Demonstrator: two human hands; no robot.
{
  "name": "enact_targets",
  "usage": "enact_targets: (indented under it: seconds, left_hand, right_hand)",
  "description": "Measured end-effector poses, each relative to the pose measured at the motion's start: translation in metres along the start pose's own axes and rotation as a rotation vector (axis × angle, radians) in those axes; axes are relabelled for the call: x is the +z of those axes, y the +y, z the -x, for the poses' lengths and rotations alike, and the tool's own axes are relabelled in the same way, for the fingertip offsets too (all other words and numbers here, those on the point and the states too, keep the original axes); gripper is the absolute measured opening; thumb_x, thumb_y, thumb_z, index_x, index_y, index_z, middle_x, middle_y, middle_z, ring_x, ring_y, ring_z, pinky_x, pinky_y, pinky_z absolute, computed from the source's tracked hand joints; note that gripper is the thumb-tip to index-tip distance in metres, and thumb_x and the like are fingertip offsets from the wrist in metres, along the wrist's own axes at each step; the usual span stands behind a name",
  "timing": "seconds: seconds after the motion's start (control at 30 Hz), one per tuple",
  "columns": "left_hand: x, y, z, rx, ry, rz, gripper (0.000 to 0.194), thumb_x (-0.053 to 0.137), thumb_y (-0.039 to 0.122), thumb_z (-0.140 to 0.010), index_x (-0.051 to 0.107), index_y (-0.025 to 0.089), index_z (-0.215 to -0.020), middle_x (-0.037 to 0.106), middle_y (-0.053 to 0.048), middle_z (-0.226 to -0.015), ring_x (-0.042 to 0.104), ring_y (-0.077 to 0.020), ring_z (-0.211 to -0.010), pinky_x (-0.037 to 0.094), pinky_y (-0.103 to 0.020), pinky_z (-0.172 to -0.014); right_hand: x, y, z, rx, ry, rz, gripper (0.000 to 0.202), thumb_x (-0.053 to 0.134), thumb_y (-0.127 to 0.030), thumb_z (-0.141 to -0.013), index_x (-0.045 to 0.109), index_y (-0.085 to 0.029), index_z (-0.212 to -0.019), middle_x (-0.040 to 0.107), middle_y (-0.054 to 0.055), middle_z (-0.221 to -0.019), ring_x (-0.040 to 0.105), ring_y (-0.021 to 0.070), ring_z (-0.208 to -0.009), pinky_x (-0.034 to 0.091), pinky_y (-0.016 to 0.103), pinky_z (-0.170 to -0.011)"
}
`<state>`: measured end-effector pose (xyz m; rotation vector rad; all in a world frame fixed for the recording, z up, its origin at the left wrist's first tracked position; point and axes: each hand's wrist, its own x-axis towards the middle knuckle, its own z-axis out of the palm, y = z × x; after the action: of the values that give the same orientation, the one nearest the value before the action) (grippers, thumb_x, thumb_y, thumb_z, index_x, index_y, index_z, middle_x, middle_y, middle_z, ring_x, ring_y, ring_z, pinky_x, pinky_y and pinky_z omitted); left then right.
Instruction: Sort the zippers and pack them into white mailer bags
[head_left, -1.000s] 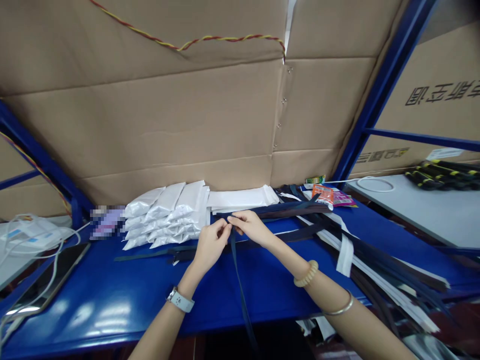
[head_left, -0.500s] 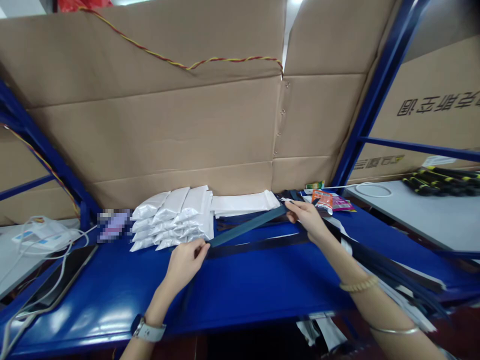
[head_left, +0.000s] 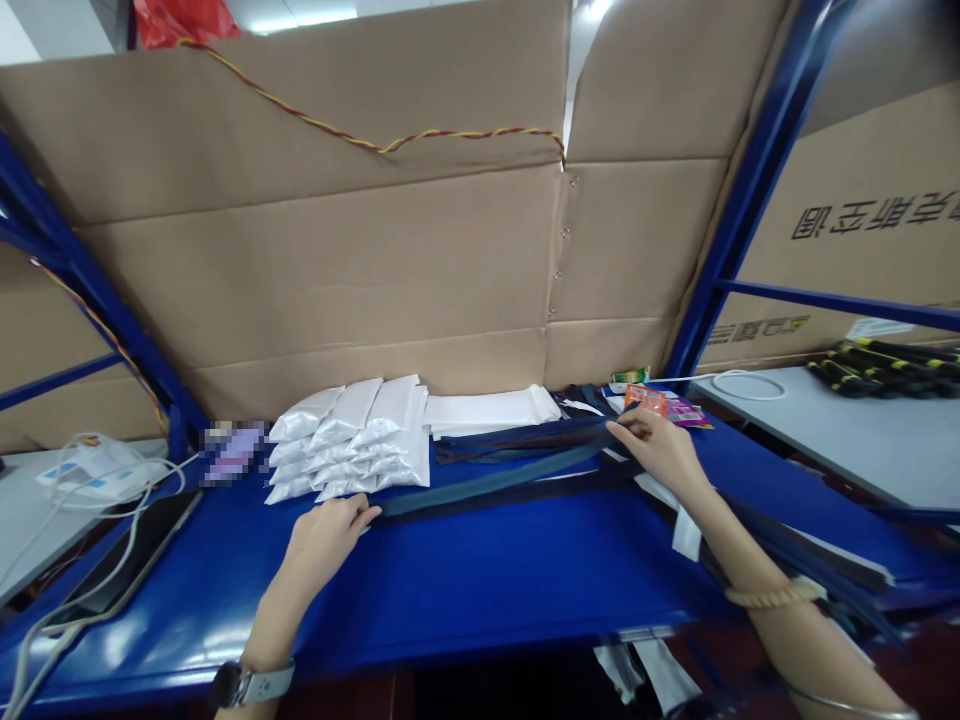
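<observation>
Cardboard wall (head_left: 360,270) behind, blue bench (head_left: 487,580) below; landmark, the stack of white packets (head_left: 356,440). Teal strip (head_left: 487,487) runs from just in front of the stack off to its right, drawn out lengthwise between both hands; judged mid-handling, extended but not yet let go; dark strips (head_left: 517,440) lie flat right of the stack; how many remain to handle, cannot tell. Hands well apart; left hand (head_left: 326,540) in front of the stack, fingertips pinched on the strip; right hand (head_left: 656,450) well right of it, reaching farther forward, fingers seemingly pinching the other end; forearms angle inward.
</observation>
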<state>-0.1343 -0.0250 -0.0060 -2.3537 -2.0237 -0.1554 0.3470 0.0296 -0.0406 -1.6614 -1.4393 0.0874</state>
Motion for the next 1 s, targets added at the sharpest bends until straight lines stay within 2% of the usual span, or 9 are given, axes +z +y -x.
enact_targets:
  seconds: [0.1, 0.2, 0.27, 0.43, 0.53, 0.63, 0.73, 0.87, 1.0]
  left_hand:
    - [-0.003, 0.003, 0.001, -0.070, 0.088, -0.148, 0.044, 0.034, 0.057, -0.087, 0.057, 0.021, -0.078, 0.061, -0.003, -0.063, 0.058, -0.0187, -0.058, 0.026, -0.024, -0.049]
    - [-0.011, 0.038, 0.004, -0.038, 0.319, -0.263, 0.041, 0.036, 0.055, -0.087, 0.057, 0.021, -0.093, 0.064, -0.005, -0.072, 0.060, -0.0208, -0.064, 0.033, -0.025, -0.051]
    - [-0.020, 0.081, 0.011, 0.228, 0.448, -0.204, 0.032, 0.044, 0.044, -0.089, 0.054, 0.021, -0.108, 0.064, -0.008, -0.098, 0.060, -0.0214, -0.087, 0.041, -0.027, -0.062]
    - [-0.032, 0.202, 0.031, 1.054, 0.452, -0.121, 0.041, 0.048, 0.028, -0.089, 0.042, 0.027, -0.130, 0.046, -0.003, -0.133, 0.041, -0.0205, -0.121, 0.038, -0.034, -0.090]
    - [-0.023, 0.236, 0.030, 1.242, 0.478, -0.123, 0.039, 0.041, 0.015, -0.091, 0.044, 0.025, -0.129, 0.052, -0.005, -0.123, 0.047, -0.0179, -0.112, 0.035, -0.036, -0.095]
    - [-0.012, 0.240, 0.017, 1.266, 0.479, -0.090, 0.034, 0.040, 0.012, -0.090, 0.051, 0.022, -0.121, 0.058, -0.005, -0.103, 0.054, -0.0139, -0.088, 0.038, -0.034, -0.090]
    - [-0.007, 0.229, 0.001, 1.246, 0.485, -0.077, 0.034, 0.036, 0.010, -0.091, 0.053, 0.023, -0.118, 0.059, -0.003, -0.099, 0.054, -0.0140, -0.085, 0.038, -0.034, -0.090]
    - [-0.007, 0.208, -0.024, 1.119, 0.511, -0.129, 0.033, 0.034, 0.014, -0.092, 0.054, 0.020, -0.117, 0.059, -0.006, -0.112, 0.050, -0.0200, -0.110, 0.037, -0.036, -0.094]
    - [-0.007, 0.188, -0.048, 1.005, 0.505, -0.160, 0.042, 0.044, 0.019, -0.088, 0.044, 0.023, -0.130, 0.043, -0.009, -0.138, 0.035, -0.0278, -0.128, 0.032, -0.046, -0.098]
  right_hand:
    - [0.003, -0.011, -0.005, -0.067, 0.021, 0.062, 0.038, 0.058, -0.052, -0.072, 0.060, -0.019, -0.091, 0.062, 0.003, -0.064, 0.056, 0.0185, -0.058, 0.038, 0.029, -0.058]
    - [0.018, -0.036, -0.010, -0.108, 0.033, 0.010, 0.035, 0.053, -0.048, -0.077, 0.059, -0.018, -0.095, 0.062, 0.005, -0.071, 0.055, 0.0183, -0.061, 0.039, 0.030, -0.062]
    - [0.038, -0.062, -0.013, -0.142, 0.002, -0.039, 0.031, 0.052, -0.043, -0.078, 0.059, -0.018, -0.096, 0.062, 0.005, -0.074, 0.055, 0.0179, -0.064, 0.039, 0.029, -0.064]
    - [0.094, -0.139, -0.009, -0.213, -0.134, -0.102, 0.025, 0.052, -0.030, -0.079, 0.056, -0.017, -0.100, 0.060, 0.004, -0.080, 0.054, 0.0163, -0.070, 0.039, 0.028, -0.068]
    - [0.111, -0.174, -0.001, -0.262, -0.212, -0.100, 0.023, 0.050, -0.024, -0.080, 0.055, -0.017, -0.102, 0.059, 0.005, -0.084, 0.054, 0.0172, -0.076, 0.038, 0.029, -0.072]
    - [0.113, -0.188, 0.006, -0.296, -0.229, -0.069, 0.022, 0.049, -0.022, -0.081, 0.054, -0.018, -0.102, 0.059, 0.005, -0.085, 0.054, 0.0178, -0.077, 0.037, 0.030, -0.074]
    - [0.112, -0.188, 0.009, -0.303, -0.219, -0.030, 0.019, 0.048, -0.022, -0.081, 0.054, -0.019, -0.099, 0.059, 0.006, -0.086, 0.055, 0.0186, -0.079, 0.037, 0.032, -0.075]
    - [0.115, -0.177, 0.013, -0.311, -0.266, -0.060, 0.019, 0.048, -0.020, -0.081, 0.055, -0.019, -0.099, 0.059, 0.008, -0.089, 0.055, 0.0209, -0.080, 0.037, 0.038, -0.078]
    - [0.121, -0.158, 0.030, -0.363, -0.372, -0.280, 0.020, 0.047, -0.023, -0.084, 0.059, -0.020, -0.100, 0.059, 0.012, -0.088, 0.053, 0.0330, -0.092, 0.035, 0.051, -0.081]
